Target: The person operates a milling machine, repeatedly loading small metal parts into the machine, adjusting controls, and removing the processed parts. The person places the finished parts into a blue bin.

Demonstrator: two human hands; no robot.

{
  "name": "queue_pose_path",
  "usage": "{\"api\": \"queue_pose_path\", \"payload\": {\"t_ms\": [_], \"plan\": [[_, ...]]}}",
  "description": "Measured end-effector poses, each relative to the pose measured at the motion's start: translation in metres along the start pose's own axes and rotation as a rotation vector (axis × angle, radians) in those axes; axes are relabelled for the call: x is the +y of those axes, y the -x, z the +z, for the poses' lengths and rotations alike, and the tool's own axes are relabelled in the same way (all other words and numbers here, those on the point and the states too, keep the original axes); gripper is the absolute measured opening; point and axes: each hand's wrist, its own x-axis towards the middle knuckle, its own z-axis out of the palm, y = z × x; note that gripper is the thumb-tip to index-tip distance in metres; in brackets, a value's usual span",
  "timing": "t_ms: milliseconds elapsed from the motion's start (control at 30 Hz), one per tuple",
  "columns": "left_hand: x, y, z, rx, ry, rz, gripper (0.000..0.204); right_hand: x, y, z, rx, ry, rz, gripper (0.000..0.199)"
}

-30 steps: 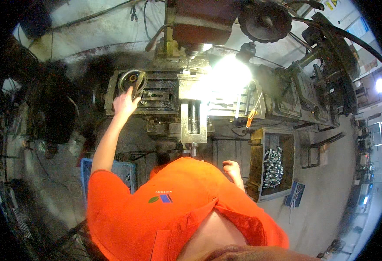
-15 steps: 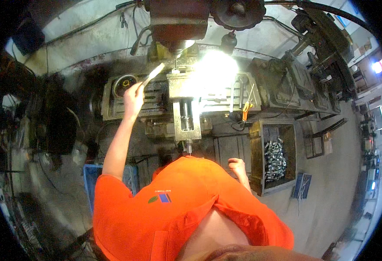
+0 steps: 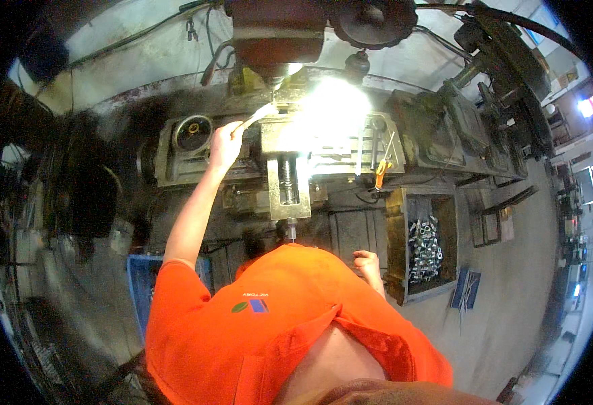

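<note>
- Brush (image 3: 256,117): a pale, slim tool with a light handle, angled up toward the machine vise (image 3: 289,169), its tip at the vise's upper left corner under a strong glare.
- Left hand (image 3: 224,145): fingers closed around the brush handle, arm stretched out just left of the vise.
- Right hand (image 3: 366,262): hangs loosely curled, holding nothing, below and right of the vise.
- Crate of metal parts (image 3: 423,246): sits right of the vise, beside the right hand.
- Round handwheel (image 3: 192,131): left of the vise, near the left hand.
</note>
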Motion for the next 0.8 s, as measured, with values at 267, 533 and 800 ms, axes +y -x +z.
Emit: {"api": "queue_pose_path", "payload": {"t_ms": [267,533,800], "plan": [[-0.030,0.021,-0.060,0.354,-0.318,0.003,0.023,-0.030,0.001,-0.010,0.056,0.123,0.019,0.035],[-0.076,0.031,-0.062,0.136,-0.752,-0.170,0.031,-0.028,-0.013,0.001,-0.033,0.042,0.008,0.037],[-0.057,0.038,-0.082,0.061,-0.778,-0.149,0.033,-0.032,-0.009,-0.022,0.063,0.175,-0.130,0.037]]}}
